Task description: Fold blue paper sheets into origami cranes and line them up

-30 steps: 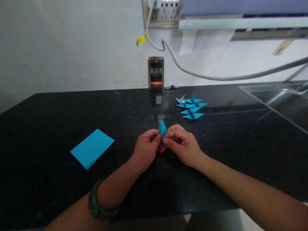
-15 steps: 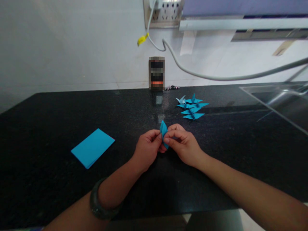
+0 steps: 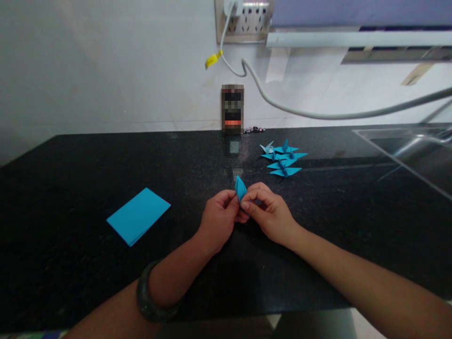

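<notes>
Over dark counter (image 3: 70, 179), left fingers (image 3: 231, 206), right fingers (image 3: 259, 194) pinched on folded blue paper (image 3: 240, 189); lower end now mostly hidden.

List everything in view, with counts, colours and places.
Counter: one, black, foreground.
Sink: one, metallic, right.
Socket panel: one, silvery, top.
Cable: one, greyish, across wall.
Tag: one, yellow, on cable.
Overhead panel: one, purple, upper right.
Pixelated object: one, dark, by wall.
Bead string: one, mostly dark, beside it.
Paper cranes: six, five blue, one pale, counter right.
Flat paper: sheet count unclear, blue, left.
Folded paper: one, blue, centre.
Bangle: one, dark, left forearm.
Left hand: one, fingers on folded paper.
Right hand: one, fingers also on it.
</notes>
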A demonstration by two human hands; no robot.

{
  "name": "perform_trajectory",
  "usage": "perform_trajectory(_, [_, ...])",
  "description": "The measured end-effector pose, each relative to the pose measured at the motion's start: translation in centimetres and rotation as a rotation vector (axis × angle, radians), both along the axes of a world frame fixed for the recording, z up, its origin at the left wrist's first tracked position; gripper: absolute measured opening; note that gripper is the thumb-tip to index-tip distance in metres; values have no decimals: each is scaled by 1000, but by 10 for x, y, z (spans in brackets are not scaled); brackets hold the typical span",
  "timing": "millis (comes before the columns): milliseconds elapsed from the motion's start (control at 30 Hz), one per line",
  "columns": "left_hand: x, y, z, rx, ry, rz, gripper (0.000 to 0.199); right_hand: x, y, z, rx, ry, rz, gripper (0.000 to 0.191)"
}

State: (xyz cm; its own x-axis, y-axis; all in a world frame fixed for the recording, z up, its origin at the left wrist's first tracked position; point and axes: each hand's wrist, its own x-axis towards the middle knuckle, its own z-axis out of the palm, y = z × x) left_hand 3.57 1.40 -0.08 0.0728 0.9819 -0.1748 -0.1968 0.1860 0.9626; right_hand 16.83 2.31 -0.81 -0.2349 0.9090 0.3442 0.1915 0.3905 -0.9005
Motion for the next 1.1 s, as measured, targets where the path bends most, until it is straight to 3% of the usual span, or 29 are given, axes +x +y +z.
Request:
perform_trajectory(267, [-1, 0, 0, 15, -49, -15, 11, 3, 0, 1, -79, 37, -19, 11])
perform_trajectory(467, [-3, 0, 4, 35, 118, 23, 12, 4, 2, 0, -100, 39, -85, 10])
perform_trajectory(667, [-3, 0, 3, 15, 89, 35, 7, 2, -2, 2, 72, -143, -227, 8])
perform_trajectory(833, [-3, 0, 0, 72, 14, 32, 10, 2, -5, 4, 266, -223, -210, 2])
perform_trajectory(967, [-3, 0, -1, 97, -51, 20, 9, 3, -5, 3, 252, -225, -236, 10])
perform_trajectory(1100, [-5, 2, -4, 104, -94, 45, 9, 4, -5, 2, 241, -222, -220, 7])
